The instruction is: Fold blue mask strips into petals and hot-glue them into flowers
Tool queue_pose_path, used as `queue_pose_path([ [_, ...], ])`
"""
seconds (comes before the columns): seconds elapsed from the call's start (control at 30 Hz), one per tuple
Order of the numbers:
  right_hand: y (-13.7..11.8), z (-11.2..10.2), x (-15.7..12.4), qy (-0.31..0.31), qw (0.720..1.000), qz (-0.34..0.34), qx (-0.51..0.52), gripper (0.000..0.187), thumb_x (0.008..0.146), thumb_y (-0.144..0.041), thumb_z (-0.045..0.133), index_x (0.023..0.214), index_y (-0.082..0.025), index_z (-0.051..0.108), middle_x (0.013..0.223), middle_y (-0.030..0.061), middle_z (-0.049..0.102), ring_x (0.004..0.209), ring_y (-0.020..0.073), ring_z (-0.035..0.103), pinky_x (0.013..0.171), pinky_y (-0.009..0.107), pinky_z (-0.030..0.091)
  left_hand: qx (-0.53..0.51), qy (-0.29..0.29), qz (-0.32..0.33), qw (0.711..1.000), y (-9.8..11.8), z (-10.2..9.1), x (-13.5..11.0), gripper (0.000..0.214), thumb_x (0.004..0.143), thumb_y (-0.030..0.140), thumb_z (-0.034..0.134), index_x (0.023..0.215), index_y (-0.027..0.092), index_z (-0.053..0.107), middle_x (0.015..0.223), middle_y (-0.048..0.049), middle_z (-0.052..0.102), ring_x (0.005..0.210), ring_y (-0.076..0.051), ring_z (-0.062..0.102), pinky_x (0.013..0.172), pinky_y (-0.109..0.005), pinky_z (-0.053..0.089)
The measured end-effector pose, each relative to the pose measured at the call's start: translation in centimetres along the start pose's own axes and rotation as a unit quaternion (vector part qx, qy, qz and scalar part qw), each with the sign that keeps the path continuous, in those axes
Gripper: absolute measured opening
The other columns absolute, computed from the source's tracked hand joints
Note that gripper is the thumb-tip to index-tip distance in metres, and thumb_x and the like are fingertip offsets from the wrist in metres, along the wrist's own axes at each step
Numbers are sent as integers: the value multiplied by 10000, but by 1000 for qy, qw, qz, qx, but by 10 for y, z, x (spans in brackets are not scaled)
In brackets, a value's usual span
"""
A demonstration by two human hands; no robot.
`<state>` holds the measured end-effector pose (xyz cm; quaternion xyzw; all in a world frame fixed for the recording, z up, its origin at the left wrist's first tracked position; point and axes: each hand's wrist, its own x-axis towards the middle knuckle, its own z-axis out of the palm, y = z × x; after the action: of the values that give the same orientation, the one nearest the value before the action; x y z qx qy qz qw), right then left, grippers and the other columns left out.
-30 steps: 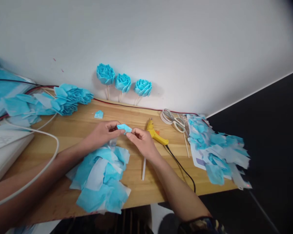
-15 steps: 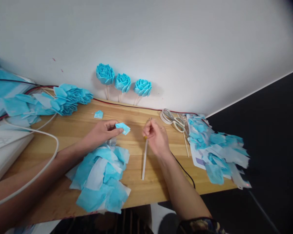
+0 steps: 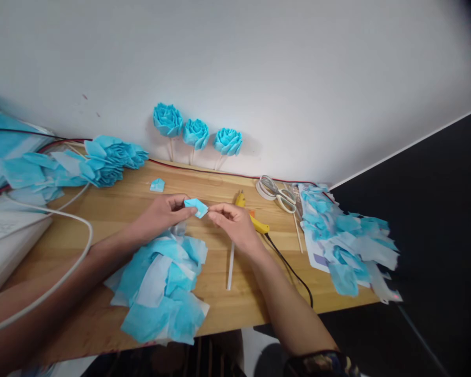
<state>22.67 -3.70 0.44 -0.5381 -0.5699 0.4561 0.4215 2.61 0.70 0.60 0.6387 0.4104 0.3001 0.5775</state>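
Note:
A small folded blue paper piece [image 3: 196, 206] is pinched between the fingers of my left hand [image 3: 160, 213] above the wooden table [image 3: 113, 207]. My right hand [image 3: 235, 222] has come up to the piece from the right, its fingertips closed on the piece's right corner. Just behind my right hand lies a yellow glue gun [image 3: 251, 214] with a black cord [image 3: 288, 267]. A white glue stick [image 3: 231, 268] lies on the table below my right wrist. A heap of cut blue and white paper squares [image 3: 163, 285] sits under my left forearm.
Three blue paper roses on sticks [image 3: 196, 133] lean against the white wall. More blue petals [image 3: 105, 157] lie at the back left; a loose folded piece [image 3: 157, 184] is nearby. Scissors [image 3: 277, 191] and scraps [image 3: 345, 241] fill the right. A white cable [image 3: 74, 220] loops at the left.
Half a second ago my right hand was off to the right over the glue gun; it has swung back left and closed on the blue piece. My left hand barely moved.

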Motion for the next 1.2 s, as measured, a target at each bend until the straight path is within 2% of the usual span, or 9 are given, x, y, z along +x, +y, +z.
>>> queue_pose_path([
  [0.1,-2,-1,0,21,1000,-9,0,188,790,-376,676,770,-189,680,664,-24,576,600,107,480,587,249,389,-2,0,0,1000,0,0,0,273,758,436,658,800,166,656,617,33,539,536,-102,438,481,-207,325],
  [0.27,-6,-9,3,102,977,-23,184,244,775,-408,677,687,-212,562,625,-33,506,561,107,447,549,248,407,-3,9,-3,1000,0,2,-1,244,754,415,657,778,173,642,583,42,511,511,-98,423,452,-202,317],
  [0.37,-4,-10,5,120,969,-12,214,334,792,-473,667,643,-212,520,596,-30,474,542,109,423,524,251,402,7,-2,-4,1000,0,2,-1,245,761,417,649,777,172,642,565,43,509,507,-100,425,453,-203,325],
  [0.53,2,-3,3,62,994,-6,88,465,836,-641,575,807,-185,667,749,33,625,648,138,542,636,288,468,54,-22,34,998,1,3,0,240,764,406,640,757,167,646,574,41,498,537,-103,422,480,-203,330],
  [0.6,2,0,1,13,999,-18,48,386,824,-560,636,936,-194,684,837,28,651,745,147,578,718,292,474,75,-33,45,996,0,3,1,236,763,401,637,745,165,640,582,40,495,548,-105,426,493,-208,336],
  [0.7,1,3,0,-31,999,-26,29,337,782,-370,707,1070,-216,623,830,-13,622,748,131,567,720,274,452,90,-33,49,994,-3,3,2,244,752,400,643,703,163,612,597,35,497,566,-109,435,509,-215,339],
  [1.0,3,13,-2,-46,998,-35,40,525,773,-263,676,1267,-246,501,806,-42,569,682,120,521,694,278,434,30,-13,46,998,-1,0,0,367,863,508,557,717,173,600,613,25,507,565,-110,441,525,-220,341],
  [1.1,4,15,-1,-16,998,-39,55,520,776,-280,682,1264,-253,504,800,-38,566,690,125,520,683,274,430,36,-15,52,998,0,2,1,304,820,469,607,746,175,626,641,27,532,591,-115,461,558,-227,364],
  [1.2,3,14,-2,-27,997,-33,68,481,790,-314,685,1240,-262,525,812,-30,565,712,132,530,687,274,432,38,-20,46,998,0,4,2,265,769,426,642,702,175,591,624,40,500,583,-111,437,558,-230,360],
])
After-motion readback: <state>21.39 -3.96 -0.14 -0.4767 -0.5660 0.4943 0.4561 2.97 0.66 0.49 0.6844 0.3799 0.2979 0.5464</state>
